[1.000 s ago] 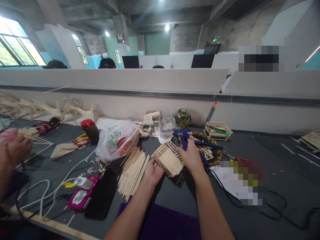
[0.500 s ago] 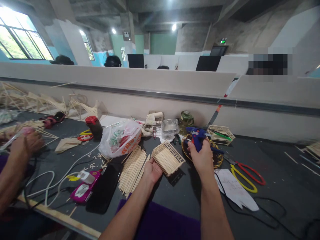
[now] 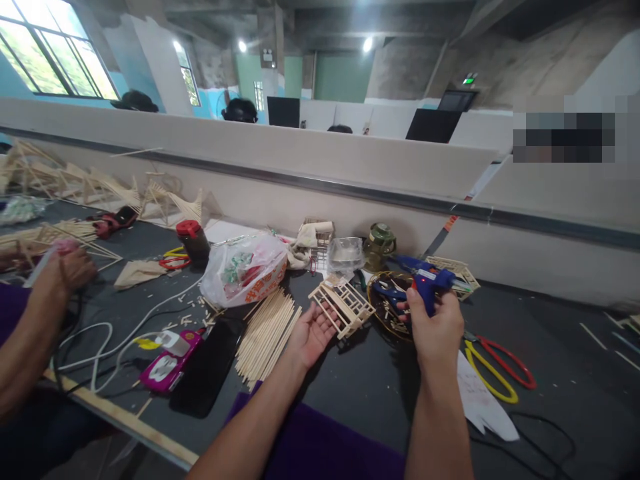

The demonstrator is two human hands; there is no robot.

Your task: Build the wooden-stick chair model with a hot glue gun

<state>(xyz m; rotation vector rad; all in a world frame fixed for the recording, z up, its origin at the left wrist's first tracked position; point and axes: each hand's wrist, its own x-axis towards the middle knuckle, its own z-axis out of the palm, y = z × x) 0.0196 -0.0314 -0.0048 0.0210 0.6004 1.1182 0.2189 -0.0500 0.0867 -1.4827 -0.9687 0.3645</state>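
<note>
My left hand [image 3: 314, 333], palm up, holds a small lattice model of thin wooden sticks [image 3: 345, 308]. Its fingers show behind the open bars, and the model is tilted. My right hand [image 3: 436, 328] is wrapped round the handle of a blue glue gun [image 3: 427, 283], whose nozzle points away to the right. Below and behind the gun stands a round basket [image 3: 385, 323] with dark-handled tools and bits of stick in it. Beside my left hand lies a bundle of wooden sticks [image 3: 267, 337].
Scissors with red and yellow handles [image 3: 493, 370] lie right, by a white paper glove shape [image 3: 480, 400]. Left are a phone [image 3: 207, 367], a pink power socket [image 3: 170, 363] and a plastic bag [image 3: 245, 270]. A co-worker's hand [image 3: 75, 270] works far left. Another stick model [image 3: 453, 270] stands behind.
The stick model has turned in my left hand, from its slatted face to its open bars. My right hand has lifted the glue gun away from the basket and turned it rightward.
</note>
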